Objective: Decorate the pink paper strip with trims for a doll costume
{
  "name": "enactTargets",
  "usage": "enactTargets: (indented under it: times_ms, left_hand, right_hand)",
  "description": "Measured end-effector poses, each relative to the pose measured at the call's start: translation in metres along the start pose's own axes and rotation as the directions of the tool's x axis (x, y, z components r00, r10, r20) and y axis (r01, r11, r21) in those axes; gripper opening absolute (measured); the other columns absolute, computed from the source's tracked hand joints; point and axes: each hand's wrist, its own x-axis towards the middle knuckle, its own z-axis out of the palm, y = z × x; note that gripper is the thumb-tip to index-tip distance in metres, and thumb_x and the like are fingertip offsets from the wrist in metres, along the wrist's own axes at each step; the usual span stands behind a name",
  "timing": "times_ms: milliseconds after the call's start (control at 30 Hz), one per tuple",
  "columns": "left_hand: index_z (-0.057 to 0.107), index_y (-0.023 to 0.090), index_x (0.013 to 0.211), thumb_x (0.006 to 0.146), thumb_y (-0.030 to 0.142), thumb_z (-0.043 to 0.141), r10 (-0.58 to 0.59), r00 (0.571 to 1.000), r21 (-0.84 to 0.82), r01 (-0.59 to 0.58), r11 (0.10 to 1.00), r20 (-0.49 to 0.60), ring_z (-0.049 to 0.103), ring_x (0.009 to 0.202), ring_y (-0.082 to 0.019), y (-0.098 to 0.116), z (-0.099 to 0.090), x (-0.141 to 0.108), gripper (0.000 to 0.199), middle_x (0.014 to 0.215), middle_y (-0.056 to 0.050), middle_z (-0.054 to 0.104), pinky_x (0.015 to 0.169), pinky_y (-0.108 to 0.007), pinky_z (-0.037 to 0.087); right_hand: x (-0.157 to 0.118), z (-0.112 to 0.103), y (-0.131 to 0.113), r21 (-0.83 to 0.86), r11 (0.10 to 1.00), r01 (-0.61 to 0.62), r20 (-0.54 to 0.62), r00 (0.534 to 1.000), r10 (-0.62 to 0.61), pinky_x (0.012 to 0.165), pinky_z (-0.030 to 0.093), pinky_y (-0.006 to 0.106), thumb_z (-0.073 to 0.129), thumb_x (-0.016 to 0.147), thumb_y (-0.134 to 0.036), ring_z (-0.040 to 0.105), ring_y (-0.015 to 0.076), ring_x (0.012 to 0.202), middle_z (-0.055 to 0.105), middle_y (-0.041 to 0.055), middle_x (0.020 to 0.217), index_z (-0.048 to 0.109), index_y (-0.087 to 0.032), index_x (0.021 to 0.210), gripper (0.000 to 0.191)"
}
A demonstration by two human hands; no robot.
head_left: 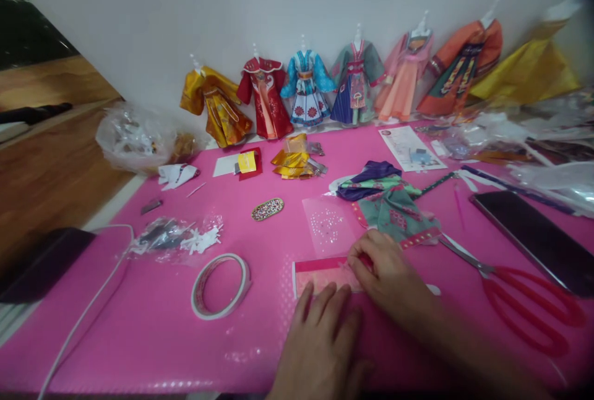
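Observation:
My left hand (321, 338) lies flat, with spread fingertips resting on the lower edge of a pink fabric strip (318, 271). A darker pink band runs along the strip's top, and its left edge is white. Over the strip's right part, my right hand (383, 267) is closed in a pinch; what it may hold is hidden by the fingers. Just above lies a clear sheet dotted with small shiny gems (326, 227). Grey-green and purple patterned fabric pieces (394, 214) are heaped beyond the right hand. Left of my hands is a roll of double-sided tape (198, 292).
Red-handled scissors (492, 279) and a black phone (538, 239) lie at the right. Several doll dresses (306, 88) stand along the wall. An oval patterned tin (268, 209), a plastic bag of white pieces (202, 239) and a white cable (88, 310) are on the left.

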Motion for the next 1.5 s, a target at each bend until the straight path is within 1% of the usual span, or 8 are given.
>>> enactTargets:
  times_ms: [133,267,433,600,833,967,1067,1500]
  left_hand:
    - [0.06,0.019,0.128,0.094,0.046,0.056,-0.002,0.999,-0.017,0.001,1.0,-0.047,0.06,0.121,-0.035,-0.002,0.003,0.0,0.044,0.135,-0.014,0.063,0.098,-0.066,0.051]
    - [0.061,0.018,0.126,0.095,0.043,0.055,0.017,0.998,-0.003,-0.017,1.0,-0.058,0.061,0.121,-0.036,-0.005,0.004,0.003,0.041,0.136,-0.014,0.062,0.096,-0.065,0.053]
    - [0.06,0.016,0.126,0.09,0.032,0.061,0.075,0.996,0.054,-0.073,0.996,-0.039,0.061,0.12,-0.036,-0.006,0.002,0.006,0.04,0.134,-0.016,0.063,0.093,-0.066,0.055]
    - [0.062,0.012,0.121,0.083,0.03,0.069,0.104,0.993,0.107,-0.098,0.989,-0.056,0.066,0.112,-0.039,-0.004,-0.001,0.009,0.042,0.126,-0.02,0.068,0.083,-0.068,0.058]
    - [0.061,0.01,0.123,0.084,0.034,0.068,0.091,0.995,0.106,-0.087,0.991,-0.033,0.066,0.111,-0.04,-0.005,-0.001,0.009,0.046,0.127,-0.021,0.067,0.083,-0.069,0.058]
    - [0.062,0.014,0.125,0.092,0.042,0.059,0.031,0.999,0.036,-0.029,0.999,-0.036,0.065,0.116,-0.038,-0.007,0.003,0.006,0.044,0.132,-0.016,0.065,0.089,-0.068,0.056]
    - [0.06,0.016,0.128,0.094,0.048,0.055,0.0,1.0,-0.003,0.0,1.0,0.004,0.062,0.12,-0.038,-0.006,0.005,0.005,0.047,0.137,-0.015,0.062,0.094,-0.068,0.054]
    - [0.056,0.016,0.135,0.094,0.049,0.055,-0.039,0.996,-0.039,0.042,0.998,0.074,0.055,0.127,-0.037,-0.003,0.004,0.003,0.052,0.143,-0.013,0.057,0.102,-0.067,0.048]
  right_hand:
    - [0.0,-0.003,0.005,0.002,1.0,0.011,-0.077,0.997,-0.011,0.077,0.039,0.041,0.046,0.09,-0.024,0.051,0.0248,0.082,0.057,0.0058,0.082,0.055,-0.022,0.073,0.019]
    - [0.0,-0.025,0.008,0.1,0.994,-0.048,-0.125,0.99,0.061,0.076,0.041,0.039,0.048,0.091,-0.027,0.054,0.0229,0.082,0.056,0.0033,0.081,0.055,-0.022,0.073,0.019]
    - [-0.005,-0.043,0.003,0.202,0.972,-0.124,-0.099,0.984,0.146,0.076,0.044,0.035,0.05,0.09,-0.025,0.056,0.0195,0.077,0.056,0.0007,0.079,0.055,-0.022,0.073,0.018]
    - [-0.007,-0.023,-0.006,0.161,0.983,-0.087,-0.07,0.993,0.099,0.077,0.041,0.039,0.047,0.09,-0.025,0.054,0.023,0.083,0.057,0.0042,0.081,0.054,-0.022,0.072,0.02]
    - [-0.008,0.009,-0.008,-0.062,0.997,-0.04,-0.13,0.991,0.031,0.075,0.035,0.04,0.049,0.088,-0.017,0.047,0.024,0.081,0.055,0.005,0.079,0.055,-0.02,0.07,0.019]
    - [-0.007,0.013,-0.007,-0.107,0.994,-0.035,-0.124,0.992,0.022,0.074,0.035,0.039,0.052,0.087,-0.014,0.046,0.0234,0.08,0.055,0.0046,0.078,0.055,-0.019,0.069,0.019]
    - [-0.007,0.014,-0.007,-0.127,0.992,-0.022,-0.114,0.993,0.008,0.074,0.034,0.039,0.052,0.087,-0.013,0.046,0.023,0.08,0.054,0.0042,0.078,0.055,-0.019,0.069,0.019]
    - [-0.008,0.018,-0.006,-0.237,0.97,-0.043,-0.128,0.992,0.013,0.072,0.033,0.039,0.053,0.088,-0.015,0.047,0.0242,0.08,0.055,0.0046,0.08,0.057,-0.019,0.069,0.019]
